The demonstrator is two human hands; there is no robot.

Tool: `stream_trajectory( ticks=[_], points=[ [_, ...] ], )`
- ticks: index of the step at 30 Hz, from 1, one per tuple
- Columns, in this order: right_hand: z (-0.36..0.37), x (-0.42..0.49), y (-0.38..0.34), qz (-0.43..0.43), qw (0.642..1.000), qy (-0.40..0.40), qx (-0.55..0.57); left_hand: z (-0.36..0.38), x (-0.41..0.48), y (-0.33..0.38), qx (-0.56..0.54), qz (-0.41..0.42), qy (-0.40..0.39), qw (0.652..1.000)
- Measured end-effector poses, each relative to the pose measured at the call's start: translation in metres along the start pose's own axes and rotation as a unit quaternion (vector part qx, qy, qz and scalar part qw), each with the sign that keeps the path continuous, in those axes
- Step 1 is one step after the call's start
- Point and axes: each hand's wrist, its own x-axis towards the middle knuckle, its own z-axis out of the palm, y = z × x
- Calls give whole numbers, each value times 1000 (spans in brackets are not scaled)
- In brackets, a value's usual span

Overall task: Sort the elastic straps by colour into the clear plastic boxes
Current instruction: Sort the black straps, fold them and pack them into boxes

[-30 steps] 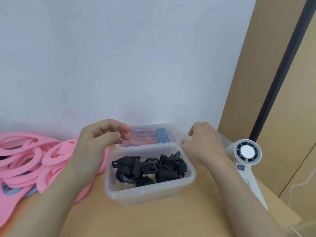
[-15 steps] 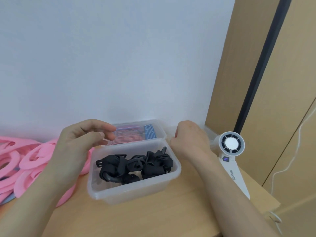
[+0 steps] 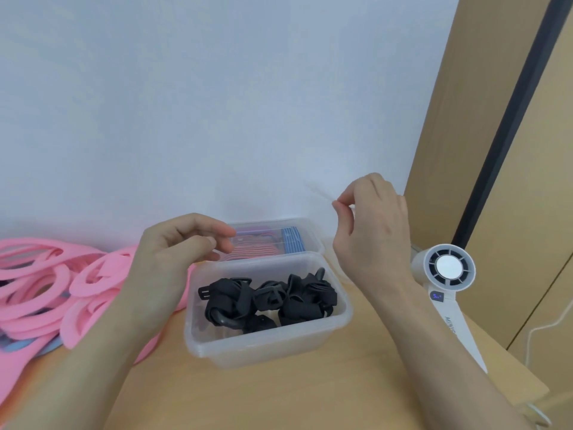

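Black straps (image 3: pixel 266 301) are soft, light elastic webbing with small plastic buckles, bunched and tangled. They will squash and snag on each other, so I'd pinch one bundle around its folded middle, not by a buckle or loose end, or several may lift at once.

Front box (image 3: pixel 269 349) is clear plastic, sits open on the wooden surface (image 3: pixel 279 395) and holds only the black straps, about half full. It looks light enough to slide if nudged.

Back box (image 3: pixel 314 240) sits directly behind the front box, touching or nearly so. It holds red-striped straps (image 3: pixel 254 252), with a blue-striped strap (image 3: pixel 293 243) at their right. It seems to have a clear lid on it, but glare makes that uncertain.

Left hand (image 3: pixel 173 252) hovers over the front box's back-left corner. Its fingers (image 3: pixel 217 232) are loosely curled towards the thumb, and I can't tell if they hold anything.

Right hand (image 3: pixel 375 231) is raised above and right of the front box. Thumb and forefinger are pinched on a thin pale sliver (image 3: pixel 319 192), which is blurred, possibly clear film or a lid edge.

Left of the front box is a pile of pink foam rings (image 3: pixel 46 283). Right of it lies a white handheld fan (image 3: pixel 448 270).
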Motion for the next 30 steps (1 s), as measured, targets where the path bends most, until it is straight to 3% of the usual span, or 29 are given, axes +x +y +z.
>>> stream_trajectory(
  ticks=[6, 9, 13, 17, 22, 24, 27, 30],
  points=[
    [-15, 3, -13, -80, 980, 105, 151, 0, 0, 1, 10, -1, 18, 1000],
    [-24, 5, -21, -66, 952, 180, 238, 3, -1, 3, 25, -5, 51, 998],
    [-27, 9, -24, 118, 892, 212, 381, 1, 0, 7, 45, 3, 77, 996],
    [-20, 13, -28, 343, 776, 150, 508, 4, 0, 13, 31, 19, 75, 997],
    [-17, 14, -26, 427, 689, 43, 585, 0, 2, 15, -18, 8, 112, 994],
    [-20, 14, -23, 422, 679, 11, 600, -4, 3, 14, -73, -15, 98, 992],
    [-22, 12, -20, 383, 695, -82, 603, -7, 4, 14, -110, -41, 63, 991],
    [-21, 8, -17, 341, 751, -163, 541, -6, 3, 16, -99, -62, 40, 992]
  ],
)
